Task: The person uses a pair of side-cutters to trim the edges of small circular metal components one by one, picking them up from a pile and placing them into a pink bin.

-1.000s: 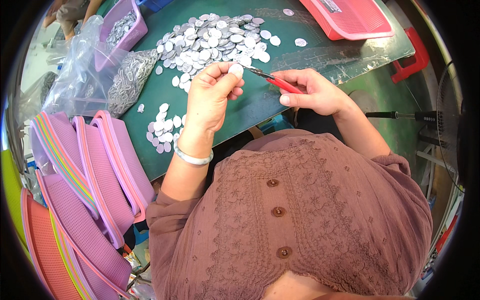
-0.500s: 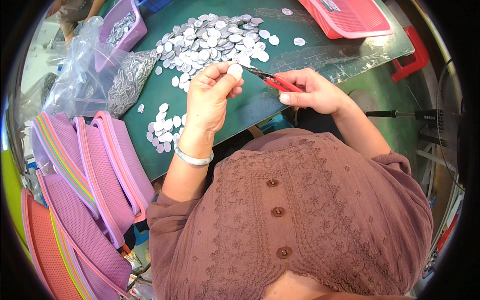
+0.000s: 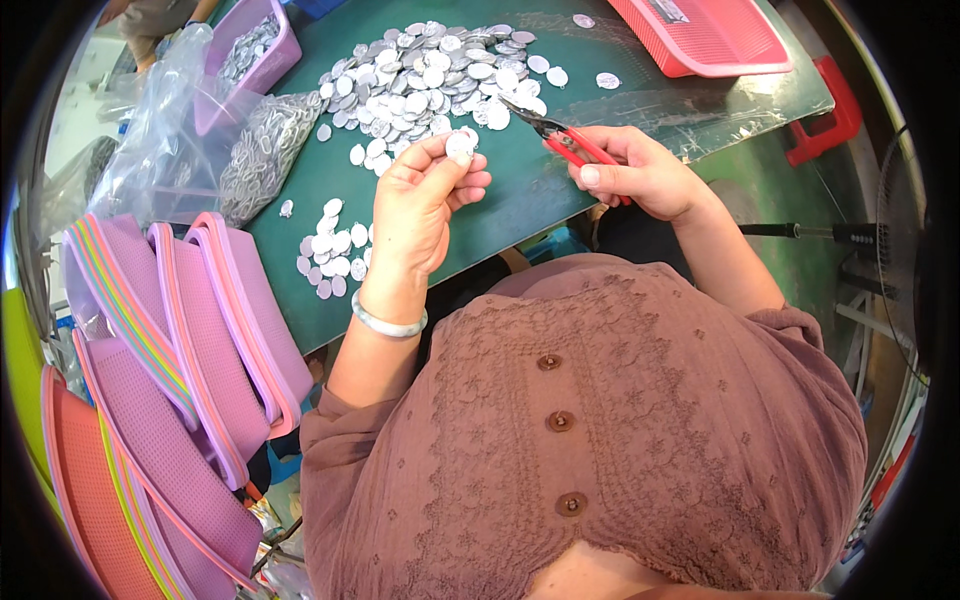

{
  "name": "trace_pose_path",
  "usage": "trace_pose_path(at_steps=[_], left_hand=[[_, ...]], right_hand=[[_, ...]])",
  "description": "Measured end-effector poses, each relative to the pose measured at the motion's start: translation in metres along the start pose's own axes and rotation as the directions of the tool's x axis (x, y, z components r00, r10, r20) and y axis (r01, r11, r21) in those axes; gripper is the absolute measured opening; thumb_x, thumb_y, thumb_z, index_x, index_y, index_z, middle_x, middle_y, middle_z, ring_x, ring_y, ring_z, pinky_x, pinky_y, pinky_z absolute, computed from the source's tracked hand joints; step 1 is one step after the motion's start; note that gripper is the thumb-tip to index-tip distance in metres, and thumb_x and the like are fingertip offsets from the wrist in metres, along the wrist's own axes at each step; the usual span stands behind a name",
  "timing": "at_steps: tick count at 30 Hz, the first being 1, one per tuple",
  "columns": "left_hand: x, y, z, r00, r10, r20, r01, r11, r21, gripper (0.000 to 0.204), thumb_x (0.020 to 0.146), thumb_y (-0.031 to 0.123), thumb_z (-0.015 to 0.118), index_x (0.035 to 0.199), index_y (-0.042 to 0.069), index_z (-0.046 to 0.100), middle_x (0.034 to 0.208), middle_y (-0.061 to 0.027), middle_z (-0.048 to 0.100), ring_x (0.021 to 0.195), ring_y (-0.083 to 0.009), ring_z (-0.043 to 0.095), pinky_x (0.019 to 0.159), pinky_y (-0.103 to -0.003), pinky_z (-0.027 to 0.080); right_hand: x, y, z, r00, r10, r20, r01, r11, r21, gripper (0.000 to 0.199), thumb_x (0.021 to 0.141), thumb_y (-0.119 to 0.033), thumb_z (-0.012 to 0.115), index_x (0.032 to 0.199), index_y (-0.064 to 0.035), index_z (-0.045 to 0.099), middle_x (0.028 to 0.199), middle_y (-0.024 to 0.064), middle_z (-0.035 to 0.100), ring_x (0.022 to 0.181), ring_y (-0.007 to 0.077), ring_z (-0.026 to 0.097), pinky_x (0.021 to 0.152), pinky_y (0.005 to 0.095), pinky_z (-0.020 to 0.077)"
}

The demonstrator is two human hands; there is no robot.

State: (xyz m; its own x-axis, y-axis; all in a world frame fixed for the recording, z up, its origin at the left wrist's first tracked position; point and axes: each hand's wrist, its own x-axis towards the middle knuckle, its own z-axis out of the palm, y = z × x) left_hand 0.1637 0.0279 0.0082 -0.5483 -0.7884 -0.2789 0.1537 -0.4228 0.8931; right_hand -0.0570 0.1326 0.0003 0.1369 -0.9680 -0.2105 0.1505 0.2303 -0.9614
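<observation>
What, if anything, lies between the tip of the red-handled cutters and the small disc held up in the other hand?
Nothing visible. The left hand pinches the disc above the green mat; the cutters in the right hand point across an open gap.

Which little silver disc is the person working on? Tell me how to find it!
Start at the green table with its big heap of silver discs. Just below the heap, the left hand is raised. The disc is pinched at its fingertips, the only one lifted off the table, beside the red-handled cutters.
</observation>
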Motion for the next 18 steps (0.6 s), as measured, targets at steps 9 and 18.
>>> trace_pose_path(at_steps=[9, 18], left_hand=[[-0.010, -0.005, -0.012, 0.994, -0.045, -0.103, 0.078, 0.934, 0.348, 0.020, 0.086, 0.007, 0.058, 0.103, -0.003, 0.054, 0.077, -0.0091, 0.064, 0.061, -0.0133, 0.060, 0.053, -0.022, 0.048], [-0.039, -0.003, -0.027, 0.968, 0.211, -0.134, 0.018, 0.472, 0.881, 0.025, 0.081, 0.009, 0.061, 0.100, -0.004, 0.054, 0.054, -0.0010, 0.054, 0.046, -0.0073, 0.047, 0.045, -0.022, 0.038]], right_hand=[[-0.001, -0.002, 0.002, 1.000, -0.002, 0.013, 0.002, 0.999, -0.044, 0.053, 0.081, -0.029, 0.067, 0.122, -0.0002, 0.051, 0.071, -0.0056, 0.048, 0.060, 0.0031, 0.041, 0.053, 0.0182, 0.0336], [0.000, 0.002, -0.003, 1.000, 0.002, 0.024, -0.001, 0.997, -0.074, 0.053, 0.080, -0.029, 0.066, 0.121, -0.0002, 0.051, 0.071, -0.0050, 0.047, 0.059, 0.0036, 0.041, 0.053, 0.0189, 0.0336]])
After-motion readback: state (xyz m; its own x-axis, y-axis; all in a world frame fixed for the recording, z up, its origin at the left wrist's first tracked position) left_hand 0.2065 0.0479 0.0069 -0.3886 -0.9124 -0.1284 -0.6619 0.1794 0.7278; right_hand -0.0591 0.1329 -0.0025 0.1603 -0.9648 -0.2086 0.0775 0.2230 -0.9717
